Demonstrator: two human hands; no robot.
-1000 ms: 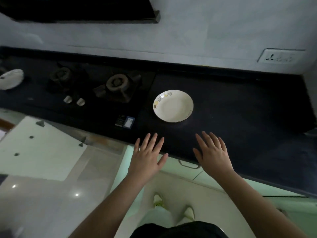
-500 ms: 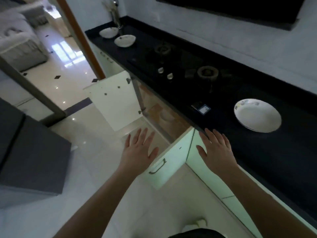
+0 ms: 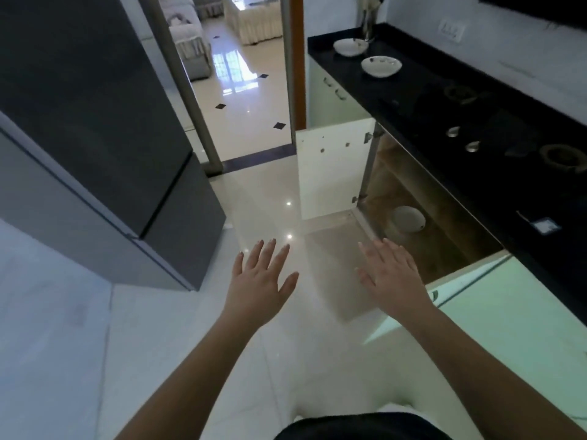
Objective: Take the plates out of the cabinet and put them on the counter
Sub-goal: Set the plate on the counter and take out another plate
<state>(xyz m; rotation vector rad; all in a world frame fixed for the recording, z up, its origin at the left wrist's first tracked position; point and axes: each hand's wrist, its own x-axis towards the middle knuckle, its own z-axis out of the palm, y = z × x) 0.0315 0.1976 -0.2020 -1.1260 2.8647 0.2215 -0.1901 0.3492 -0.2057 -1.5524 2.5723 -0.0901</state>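
Note:
A white plate (image 3: 408, 218) lies on the wooden shelf inside the open cabinet (image 3: 422, 198) under the black counter (image 3: 422, 90). Two white plates stand on the counter's far end, one (image 3: 381, 65) nearer and one (image 3: 350, 46) behind it. My left hand (image 3: 260, 274) hovers over the floor with fingers spread, holding nothing. My right hand (image 3: 392, 274) is also flat and empty, just in front of the cabinet opening and short of the plate inside.
The cabinet's white door (image 3: 332, 169) swings out over the floor, and a pale green door (image 3: 457, 287) stands open by my right hand. A gas hob (image 3: 508, 134) with knobs sits in the counter. A dark grey fridge (image 3: 95, 122) fills the left. A doorway (image 3: 241, 74) lies ahead.
My view has swung left from the counter toward the open cabinet. The plate on the counter's right has left the view. Both hands stay flat and empty, now over the floor.

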